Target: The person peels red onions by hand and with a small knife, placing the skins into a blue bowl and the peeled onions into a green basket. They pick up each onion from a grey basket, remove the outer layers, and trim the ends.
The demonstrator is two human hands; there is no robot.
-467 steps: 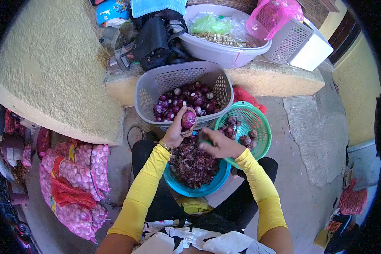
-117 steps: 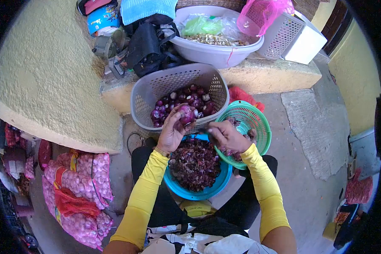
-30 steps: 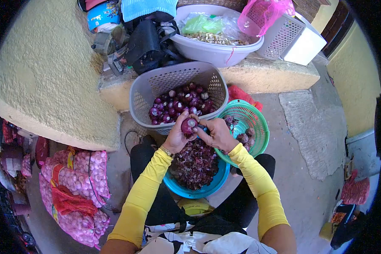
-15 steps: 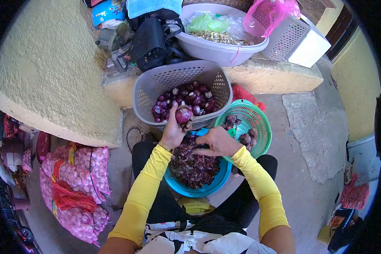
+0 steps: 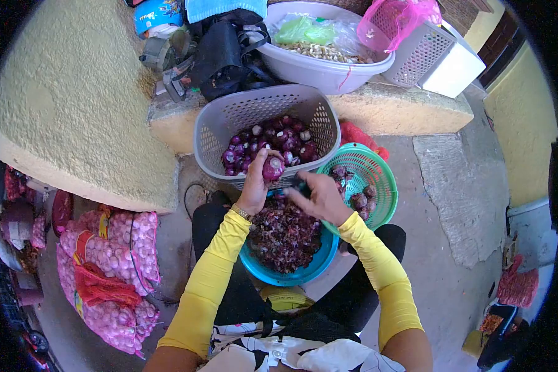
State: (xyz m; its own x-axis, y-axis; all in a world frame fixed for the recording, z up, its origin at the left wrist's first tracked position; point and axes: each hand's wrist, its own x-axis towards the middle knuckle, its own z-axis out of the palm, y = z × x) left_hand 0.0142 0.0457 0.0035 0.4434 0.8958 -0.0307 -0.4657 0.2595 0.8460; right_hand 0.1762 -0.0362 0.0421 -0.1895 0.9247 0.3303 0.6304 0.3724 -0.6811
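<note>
Here's our left hand (image 5: 252,189), fingers curled around a purple onion (image 5: 273,168) by the grey basket's (image 5: 260,102) near rim. Our right hand (image 5: 327,197) hangs apart above the blue basin (image 5: 291,278), thumb stretched left, fingers bent around a blurred dark thing (image 5: 301,185).

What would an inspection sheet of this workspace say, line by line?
Surface: floor grey, rough patch at right.
Job's things: onions in grey basket and green basket; peelings in blue basin.
Clutter: black bag on ledge.
Hands: left hand holds an onion; right hand blurred, dark object there unclear.
Cables: thin dark line on floor, possibly a cord.
Surroundings: wall and pink sack at left.
</note>
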